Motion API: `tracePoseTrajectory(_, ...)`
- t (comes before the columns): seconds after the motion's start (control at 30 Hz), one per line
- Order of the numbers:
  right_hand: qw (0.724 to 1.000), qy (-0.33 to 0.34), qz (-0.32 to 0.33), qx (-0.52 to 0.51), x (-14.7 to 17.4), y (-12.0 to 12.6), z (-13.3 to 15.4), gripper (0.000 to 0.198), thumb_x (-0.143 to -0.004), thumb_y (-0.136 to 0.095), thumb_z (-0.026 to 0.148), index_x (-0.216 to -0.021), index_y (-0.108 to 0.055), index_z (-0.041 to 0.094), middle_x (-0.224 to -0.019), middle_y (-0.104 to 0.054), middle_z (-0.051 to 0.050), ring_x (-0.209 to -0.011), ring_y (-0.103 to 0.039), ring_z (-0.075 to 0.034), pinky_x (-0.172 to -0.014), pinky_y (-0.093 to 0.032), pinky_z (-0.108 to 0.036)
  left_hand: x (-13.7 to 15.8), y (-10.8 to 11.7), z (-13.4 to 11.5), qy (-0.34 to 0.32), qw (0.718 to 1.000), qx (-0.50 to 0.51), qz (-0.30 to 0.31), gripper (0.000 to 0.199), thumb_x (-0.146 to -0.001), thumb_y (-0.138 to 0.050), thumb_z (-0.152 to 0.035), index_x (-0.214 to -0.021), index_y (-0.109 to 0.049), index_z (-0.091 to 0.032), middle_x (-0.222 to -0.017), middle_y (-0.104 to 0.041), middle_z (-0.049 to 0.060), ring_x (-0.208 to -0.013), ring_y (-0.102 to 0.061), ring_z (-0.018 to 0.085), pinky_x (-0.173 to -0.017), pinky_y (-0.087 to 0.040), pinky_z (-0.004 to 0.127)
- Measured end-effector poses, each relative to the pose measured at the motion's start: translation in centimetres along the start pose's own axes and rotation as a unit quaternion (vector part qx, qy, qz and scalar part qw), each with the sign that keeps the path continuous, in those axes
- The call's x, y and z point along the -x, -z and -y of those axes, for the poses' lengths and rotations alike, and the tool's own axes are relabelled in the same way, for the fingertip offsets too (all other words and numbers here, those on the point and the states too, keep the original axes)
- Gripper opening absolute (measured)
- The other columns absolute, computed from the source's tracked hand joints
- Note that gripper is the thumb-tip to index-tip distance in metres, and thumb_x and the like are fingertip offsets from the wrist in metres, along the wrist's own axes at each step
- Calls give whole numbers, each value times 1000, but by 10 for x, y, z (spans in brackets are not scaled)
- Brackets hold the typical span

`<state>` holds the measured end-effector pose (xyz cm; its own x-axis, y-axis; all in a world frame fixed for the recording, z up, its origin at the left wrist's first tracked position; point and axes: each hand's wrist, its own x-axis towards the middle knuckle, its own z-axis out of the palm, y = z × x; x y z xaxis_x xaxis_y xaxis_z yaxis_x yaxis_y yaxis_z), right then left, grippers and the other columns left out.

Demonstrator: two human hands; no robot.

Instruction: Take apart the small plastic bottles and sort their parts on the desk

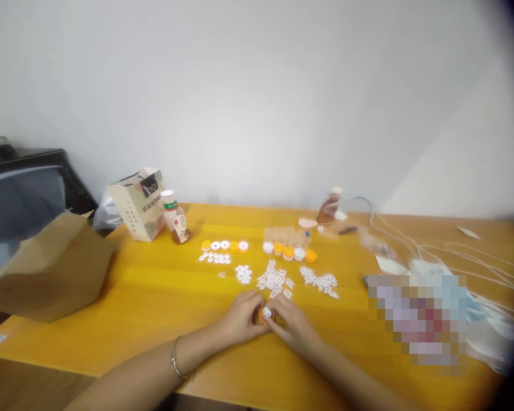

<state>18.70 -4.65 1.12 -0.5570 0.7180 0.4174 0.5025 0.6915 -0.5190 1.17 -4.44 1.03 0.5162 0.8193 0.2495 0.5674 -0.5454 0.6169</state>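
Low over the front middle of the table (154, 319), both hands meet around a small orange round cap (262, 319) with a white piece (267, 312) in its top. The fingers and thumb of my left hand (240, 318) curl around its left side. On the other side, my right hand (294, 326) has its fingertips closed on the cap and the white piece. Just beyond the hands lie a pile of white openwork plastic pieces (274, 278) and a cluster of small white discs (243, 274). Fingers partly cover the cap.
Behind are rows of orange and white rings (225, 245), round caps (288, 253) and clear plastic pieces (285, 234). A bottle (175, 217) and a paper bag (139, 208) stand back left, a brown bag (55, 268) left. Another bottle (329, 206) and cables (466, 262) are right.
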Motion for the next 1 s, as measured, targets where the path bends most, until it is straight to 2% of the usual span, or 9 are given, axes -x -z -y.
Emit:
tracePoseTrajectory(0.1,1000,11,-24,-4,1,-2,1,10,-87,-42,21,-85,-52,22,-76,-55,-3,-72,-52,-17,-65,-45,-29,-1,1,-1,8,1000,4,12,25,-73,-61,-36,-73,-47,-16,-72,-47,-1,-68,-45,13,-61,-34,23)
tracePoseTrajectory(0.23,994,-10,-100,-39,3,-6,3,10,-87,-39,20,-89,-48,22,-79,-54,-4,-72,-53,-17,-65,-47,-30,-1,2,0,14,1000,8,16,28,-71,-63,-39,-75,-48,-16,-75,-48,-1,-70,-46,13,-63,-34,23)
tracePoseTrajectory(0.37,993,-15,-91,-78,0,-6,0,10,-87,-39,22,-88,-48,22,-82,-56,-5,-76,-55,-18,-69,-47,-31,0,0,1,15,1000,4,4,28,-71,-63,-39,-76,-48,-16,-76,-49,-1,-70,-46,13,-64,-35,24)
tracePoseTrajectory(0.5,983,-70,-122,-119,-2,-3,-7,11,-87,-40,25,-93,-49,22,-84,-60,-4,-81,-58,-18,-75,-48,-30,1,1,1,8,1000,11,0,27,-70,-64,-35,-86,-50,-17,-83,-52,1,-76,-48,15,-69,-37,25)
tracePoseTrajectory(0.63,970,-105,-146,-164,-4,-5,-13,11,-85,-45,30,-85,-51,21,-79,-60,-3,-77,-58,-18,-74,-48,-30,1,1,2,8,1000,18,6,31,-68,-66,-34,-90,-52,-18,-83,-53,1,-76,-49,15,-70,-38,25)
tracePoseTrajectory(0.8,944,-170,-159,-235,-7,-4,-18,22,-80,-52,41,-74,-54,20,-70,-59,-1,-70,-57,-17,-68,-48,-30,1,0,6,11,999,33,19,34,-66,-69,-39,-88,-55,-18,-82,-54,1,-74,-49,15,-67,-37,24)
tracePoseTrajectory(0.9,923,-206,-173,-276,-10,1,-18,27,-78,-54,46,-76,-56,19,-69,-60,-2,-69,-57,-18,-68,-48,-30,3,4,7,2,999,46,28,42,-63,-71,-45,-91,-56,-18,-85,-55,2,-78,-50,16,-70,-38,25)
tracePoseTrajectory(1.0,908,-215,-182,-311,-14,9,-19,30,-77,-53,49,-75,-58,20,-67,-59,-1,-67,-55,-17,-68,-46,-29,3,12,6,-11,997,75,17,50,-60,-72,-47,-98,-55,-18,-91,-55,3,-84,-50,17,-77,-39,28)
